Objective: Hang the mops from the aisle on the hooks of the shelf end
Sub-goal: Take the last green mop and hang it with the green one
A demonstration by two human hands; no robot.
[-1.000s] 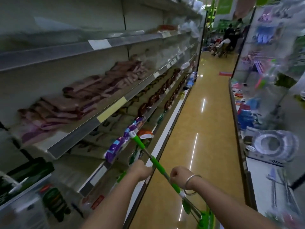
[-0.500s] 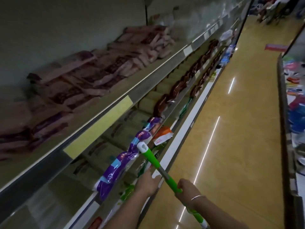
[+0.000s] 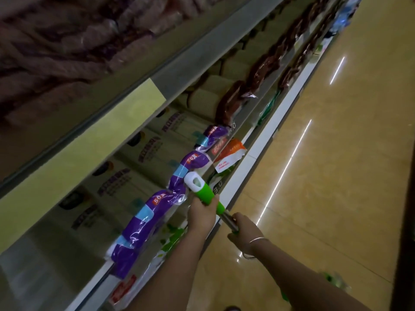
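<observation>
From my head camera I look down along a shop aisle, and the whole view is tilted. My left hand (image 3: 203,213) is closed around the green grip of the mop handle (image 3: 205,194), just below its white end cap (image 3: 193,181) with the hanging hole. The fingers are wrapped around the grip, and I see mostly the back of the hand. My right hand (image 3: 246,231) is closed on the same handle lower down, where the bare metal tube (image 3: 228,218) comes out of the green part. A thin metal bangle (image 3: 258,240) sits on the right wrist. Both hands are near each other, with a short piece of the tube between them.

The handle points up and to the left, and its cap is just in front of the purple and blue packs (image 3: 155,212) that hang over the edge of a lower shelf. The head of the mop is not clear to me; at the bottom right, beyond my right forearm, there is only a blurred green shape (image 3: 334,280).

On my left the shelves (image 3: 179,70) run away from me, with a yellow-green label strip (image 3: 94,140) on the front edge, brown packs (image 3: 233,102) further along and an orange and white bag (image 3: 229,157) below. The yellow floor (image 3: 336,153) on my right shines with lines of light.
</observation>
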